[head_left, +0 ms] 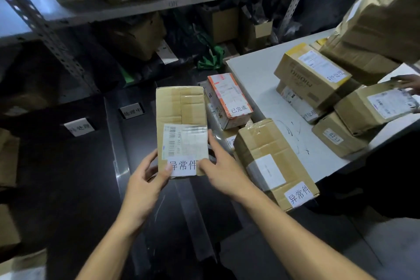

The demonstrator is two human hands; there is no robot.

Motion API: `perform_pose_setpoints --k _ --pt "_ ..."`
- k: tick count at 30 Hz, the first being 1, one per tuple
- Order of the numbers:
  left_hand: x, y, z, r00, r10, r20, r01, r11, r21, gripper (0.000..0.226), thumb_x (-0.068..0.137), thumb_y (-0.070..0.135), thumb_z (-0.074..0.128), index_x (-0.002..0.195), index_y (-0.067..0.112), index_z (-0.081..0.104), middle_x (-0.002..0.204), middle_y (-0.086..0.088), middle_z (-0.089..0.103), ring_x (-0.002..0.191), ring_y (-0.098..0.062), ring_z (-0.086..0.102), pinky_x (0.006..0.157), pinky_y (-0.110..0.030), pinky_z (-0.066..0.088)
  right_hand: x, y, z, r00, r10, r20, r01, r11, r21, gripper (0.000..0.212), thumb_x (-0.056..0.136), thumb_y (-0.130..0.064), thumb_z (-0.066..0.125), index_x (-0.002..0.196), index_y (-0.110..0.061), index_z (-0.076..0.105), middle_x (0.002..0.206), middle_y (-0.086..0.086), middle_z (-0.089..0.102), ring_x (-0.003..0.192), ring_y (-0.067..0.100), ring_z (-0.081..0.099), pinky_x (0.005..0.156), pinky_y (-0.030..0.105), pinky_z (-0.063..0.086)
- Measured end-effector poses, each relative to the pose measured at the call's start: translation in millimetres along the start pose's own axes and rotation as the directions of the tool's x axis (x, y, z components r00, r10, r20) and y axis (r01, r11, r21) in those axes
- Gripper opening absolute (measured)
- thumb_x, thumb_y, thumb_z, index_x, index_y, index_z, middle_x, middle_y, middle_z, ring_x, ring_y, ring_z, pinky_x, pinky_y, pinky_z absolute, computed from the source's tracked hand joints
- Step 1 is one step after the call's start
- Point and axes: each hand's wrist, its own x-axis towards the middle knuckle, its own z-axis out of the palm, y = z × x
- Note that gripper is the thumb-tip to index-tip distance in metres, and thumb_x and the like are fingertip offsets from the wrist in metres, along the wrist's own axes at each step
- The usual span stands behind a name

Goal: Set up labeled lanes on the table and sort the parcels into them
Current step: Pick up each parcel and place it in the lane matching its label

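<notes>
Hands are both gripping one long brown cardboard parcel (181,129) with white labels: left hand (145,179), right hand (221,169), over dark bench (91,188)

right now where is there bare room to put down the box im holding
Bare white table shows between its far left corner and the stacked boxes, and a scribbled strip runs down to the near edge. The dark surface near the two paper labels also looks free. It is crowded around the red-trimmed box and the box labeled 异常件.
</notes>
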Motion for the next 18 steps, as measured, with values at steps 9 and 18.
perform_pose_setpoints --k 9,18 --pt "32 45 95 0.998 0.009 0.069 -0.017 0.992 0.124 0.072 0.079 0.045 0.078 0.141 0.045 0.041 0.109 0.003 0.074 0.102 -0.010 0.069 0.093 -0.036 0.053 -2 -30 -99 0.969 -0.061 -0.240 0.054 0.998 -0.036 0.054 0.080 -0.015 0.044 0.118 -0.050 0.058 0.111 -0.026 0.068 0.104 -0.007 0.062 0.082 0.013 0.050" --pt "3 40 192 0.957 -0.075 0.281 -0.023 0.944 0.330 0.051 0.081 0.051 0.067 0.128 0.043 0.049 0.120 0.015 0.069 0.097 -0.010 0.070 0.089 -0.043 0.057 -49 -1 -198 0.940 0.176 -0.291 -0.244 0.946 -0.215 0.056 0.065 -0.026 0.043 0.119 -0.025 0.060 0.108 0.002 0.071 0.093 0.018 0.068 0.083 0.043 0.054"
